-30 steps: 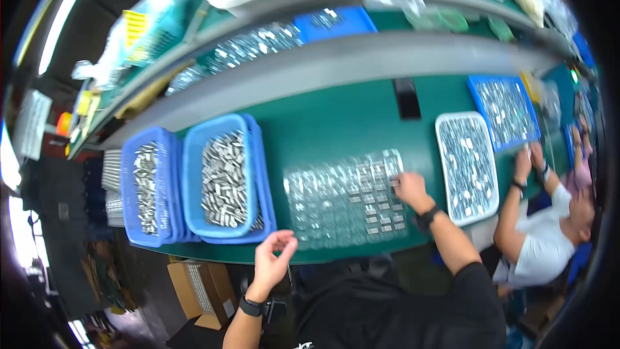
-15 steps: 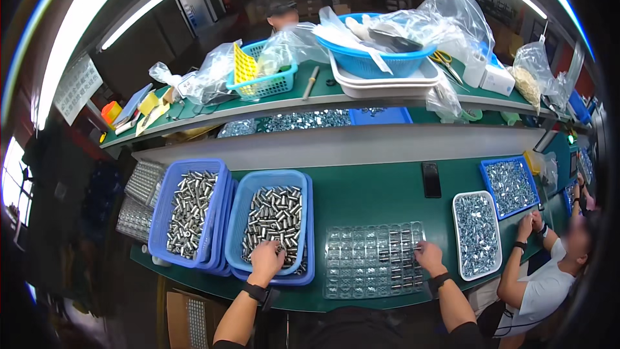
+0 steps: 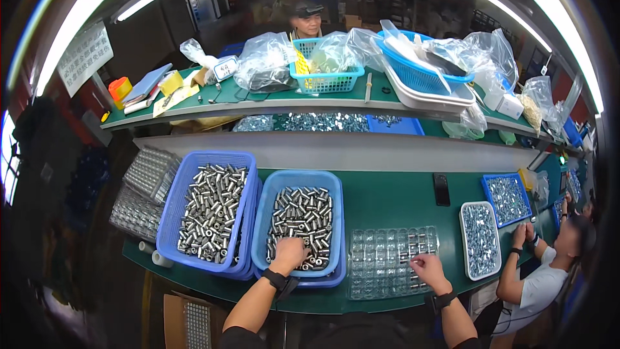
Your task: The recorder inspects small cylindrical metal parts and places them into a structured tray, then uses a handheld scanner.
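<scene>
My left hand (image 3: pixel 288 256) is down in the light blue basket (image 3: pixel 263 220), its curled fingers among short metal cylinders (image 3: pixel 303 216); the fingertips are partly hidden. To the right lies a clear plastic tray (image 3: pixel 371 271) with rows of small pockets. Metal cylinders lie in some pockets toward its right side; the left columns show none. Over that right part hovers my right hand (image 3: pixel 429 270), thumb and fingers pinched together. What is between those fingertips is too small to make out.
Left of the basket, a stacked purple-blue basket (image 3: pixel 169 220) holds more cylinders, beside piled clear trays (image 3: pixel 139 210). A phone (image 3: pixel 441 189), a white tray (image 3: pixel 496 265) and a blue tray (image 3: pixel 528 215) of small parts lie rightward. A person (image 3: pixel 542 291) works there; another (image 3: pixel 309 22) is behind the shelf.
The whole view has turned left, so the bench appears farther right. My right hand has moved inward from the clear tray's right edge, fingers now pinched. My left hand stays in the basket.
</scene>
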A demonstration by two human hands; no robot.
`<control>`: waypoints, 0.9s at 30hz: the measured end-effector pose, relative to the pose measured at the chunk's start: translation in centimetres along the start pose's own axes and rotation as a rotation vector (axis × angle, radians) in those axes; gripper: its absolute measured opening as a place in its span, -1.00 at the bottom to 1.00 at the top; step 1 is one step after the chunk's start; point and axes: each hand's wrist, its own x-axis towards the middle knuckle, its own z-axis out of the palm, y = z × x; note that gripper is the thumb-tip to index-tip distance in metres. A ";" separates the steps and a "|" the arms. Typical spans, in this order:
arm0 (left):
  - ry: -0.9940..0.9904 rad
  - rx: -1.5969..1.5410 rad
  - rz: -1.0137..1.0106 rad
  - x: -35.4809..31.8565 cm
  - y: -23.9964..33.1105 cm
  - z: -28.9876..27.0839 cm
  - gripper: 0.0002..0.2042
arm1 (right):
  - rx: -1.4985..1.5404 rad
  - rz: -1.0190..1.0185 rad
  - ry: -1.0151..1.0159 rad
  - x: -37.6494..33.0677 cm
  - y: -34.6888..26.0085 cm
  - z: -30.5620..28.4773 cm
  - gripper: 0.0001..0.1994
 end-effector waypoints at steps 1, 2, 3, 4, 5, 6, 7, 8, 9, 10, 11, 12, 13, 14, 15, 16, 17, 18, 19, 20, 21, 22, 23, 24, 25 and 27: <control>0.034 -0.025 0.010 -0.2 -0.2 0.0 -0.74 | 0.038 0.011 -0.036 -0.3 -1.3 -0.2 -0.80; 0.062 -0.048 0.022 -0.7 -0.3 0.3 -0.75 | 0.045 -0.031 -0.034 -0.2 -1.6 0.4 -0.81; 0.028 -0.046 0.034 -1.5 -0.4 0.5 -0.75 | 0.054 -0.070 -0.034 -0.5 -1.8 1.0 -0.82; 0.118 -0.129 0.071 -1.7 -0.5 0.3 -0.76 | 0.066 -0.036 -0.034 -0.8 -2.6 1.2 -0.82; 0.207 -0.221 0.104 -1.6 -0.7 0.0 -0.78 | 0.151 -0.038 -0.065 -0.9 -3.9 1.4 -0.82; 0.293 -0.315 0.134 -1.4 -0.7 -0.5 -0.79 | 0.238 -0.039 -0.095 -0.7 -5.1 1.5 -0.81; 0.358 -0.435 0.157 -1.3 -0.4 -0.9 -0.80 | 0.282 -0.046 -0.107 -0.4 -6.0 2.0 -0.80; 0.411 -0.556 0.172 -1.9 0.4 -1.6 -0.81 | 0.330 -0.043 -0.121 -0.6 -7.0 2.4 -0.79; 0.372 -0.733 0.147 -2.0 1.2 -2.4 -0.81 | 0.386 -0.045 -0.142 -0.2 -8.2 2.3 -0.78; 0.325 -0.909 0.100 -2.5 2.3 -3.4 -0.80 | 0.443 -0.043 -0.169 0.1 -9.9 2.2 -0.77; 0.280 -1.027 0.146 -2.9 3.0 -3.9 -0.80 | 0.576 -0.049 -0.184 0.2 -11.5 2.3 -0.80; 0.240 -1.148 0.188 -3.0 3.9 -4.3 -0.79 | 0.643 -0.033 -0.298 0.6 -13.2 1.4 -0.76; 0.180 -1.286 0.211 -3.5 5.6 -5.4 -0.80 | 0.761 -0.031 -0.343 1.0 -14.2 1.1 -0.74; 0.124 -1.424 0.227 -4.3 7.1 -6.4 -0.80 | 0.880 -0.031 -0.380 1.2 -14.8 0.9 -0.71; 0.089 -1.430 0.204 -4.9 8.2 -7.0 -0.80 | 0.932 -0.020 -0.402 1.5 -15.7 0.6 -0.70; 0.072 -1.405 0.232 -5.3 9.3 -7.4 -0.79 | 0.986 -0.010 -0.413 1.6 -15.9 0.3 -0.69; 0.058 -1.380 0.263 -5.5 10.3 -7.7 -0.79 | 0.995 0.024 -0.405 1.4 -15.6 0.0 -0.69; 0.055 -1.348 0.297 -5.6 10.9 -7.7 -0.78 | 1.031 0.023 -0.438 1.4 -15.5 -0.1 -0.68; 0.035 -1.343 0.292 -5.6 11.6 -7.5 -0.78 | 1.068 0.017 -0.471 1.3 -15.3 -0.4 -0.68; 0.079 -1.256 0.349 -5.4 12.2 -7.3 -0.79 | 1.106 0.008 -0.502 1.2 -14.8 -0.8 -0.67; 0.126 -1.166 0.402 -5.5 12.9 -7.1 -0.79 | 1.119 0.019 -0.500 0.8 -14.1 -1.1 -0.67; 0.173 -1.075 0.456 -5.6 13.6 -6.9 -0.79 | 1.149 0.032 -0.498 0.5 -13.4 -1.5 -0.67; 0.158 -1.068 0.454 -5.7 14.2 -6.8 -0.79 | 1.180 0.045 -0.496 0.3 -12.8 -1.8 -0.68; 0.151 -1.016 0.466 -5.8 14.8 -6.9 -0.79 | 1.212 0.058 -0.493 0.0 -12.2 -2.2 -0.68; 0.143 -0.963 0.478 -5.8 15.5 -7.0 -0.78 | 1.225 0.067 -0.488 -0.2 -11.7 -2.7 -0.68; 0.122 -0.904 0.485 -5.9 17.0 -7.1 -0.77 | 1.225 0.077 -0.485 -0.5 -10.7 -4.0 -0.69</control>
